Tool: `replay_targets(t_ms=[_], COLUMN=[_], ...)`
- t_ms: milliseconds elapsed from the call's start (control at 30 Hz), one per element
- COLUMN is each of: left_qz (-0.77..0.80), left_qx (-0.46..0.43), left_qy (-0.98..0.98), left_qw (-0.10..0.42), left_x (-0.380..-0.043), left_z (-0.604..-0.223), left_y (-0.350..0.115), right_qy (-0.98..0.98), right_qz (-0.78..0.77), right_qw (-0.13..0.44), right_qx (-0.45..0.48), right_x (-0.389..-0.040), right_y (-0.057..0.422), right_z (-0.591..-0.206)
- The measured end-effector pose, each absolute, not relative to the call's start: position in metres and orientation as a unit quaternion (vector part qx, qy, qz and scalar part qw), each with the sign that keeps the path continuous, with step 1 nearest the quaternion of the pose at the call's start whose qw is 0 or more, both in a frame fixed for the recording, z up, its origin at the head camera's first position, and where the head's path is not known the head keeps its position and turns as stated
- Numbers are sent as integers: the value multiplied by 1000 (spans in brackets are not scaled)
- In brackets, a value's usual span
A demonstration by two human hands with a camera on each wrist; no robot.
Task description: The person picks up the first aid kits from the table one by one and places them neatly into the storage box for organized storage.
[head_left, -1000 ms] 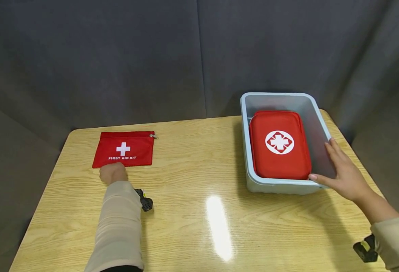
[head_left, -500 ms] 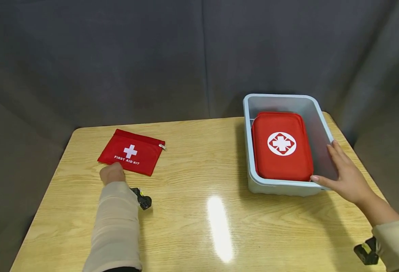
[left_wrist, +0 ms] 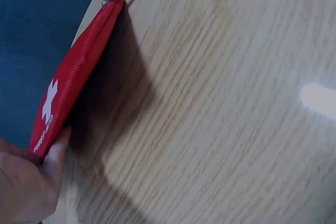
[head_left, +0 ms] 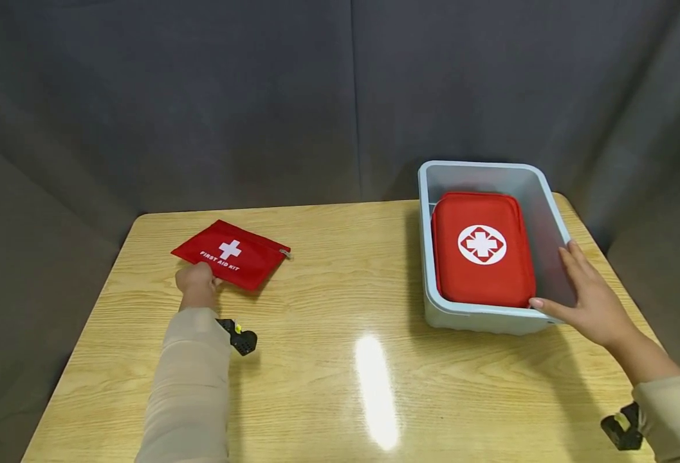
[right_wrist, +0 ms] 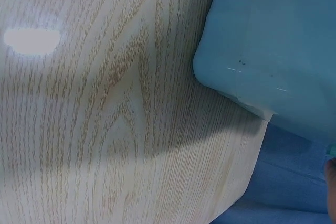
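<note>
A flat red zip pouch (head_left: 232, 256) printed FIRST AID KIT is tilted up off the table on the left. My left hand (head_left: 196, 278) pinches its near edge; in the left wrist view the thumb (left_wrist: 56, 153) lies along the underside, and a shadow falls below the pouch. On the right stands a pale blue plastic bin (head_left: 481, 316) with a larger red first aid case (head_left: 484, 276) inside, white emblem upward. My right hand (head_left: 594, 299) rests over the bin's near right corner, fingers spread along the right rim and thumb at the front rim.
The wooden table (head_left: 328, 289) runs between pouch and bin, with a bright glare patch (head_left: 377, 392) near the front. A dark grey curtain (head_left: 247, 103) hangs behind the table's far edge. The bin stands close to the table's right edge.
The pouch lay flat; its near edge is now raised in my left hand, and it has turned and shifted slightly right. My right hand stays at the bin's corner.
</note>
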State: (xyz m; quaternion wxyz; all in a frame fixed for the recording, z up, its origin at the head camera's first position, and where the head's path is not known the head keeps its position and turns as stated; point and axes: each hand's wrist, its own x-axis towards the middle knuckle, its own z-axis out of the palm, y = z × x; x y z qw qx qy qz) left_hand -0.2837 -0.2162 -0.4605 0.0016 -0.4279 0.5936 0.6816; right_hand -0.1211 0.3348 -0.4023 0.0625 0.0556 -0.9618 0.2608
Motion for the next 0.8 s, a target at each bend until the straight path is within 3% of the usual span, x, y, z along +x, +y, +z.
replay_targets(t_ms=[333, 633, 800], left_qz=[771, 808, 826], left_qx=[-357, -222, -185], left_qy=[527, 541, 524], left_qw=[-29, -79, -95], left_x=[-287, -328, -342], left_z=[-457, -535, -553], left_y=[-221, -242, -241], right_qy=[-967, -971, -971], right_qz=[240, 228, 229], right_qw=[52, 37, 41], right_qx=[61, 58, 59], right_x=[-122, -121, -121], right_y=[336, 337, 336], right_z=[-400, -399, -400])
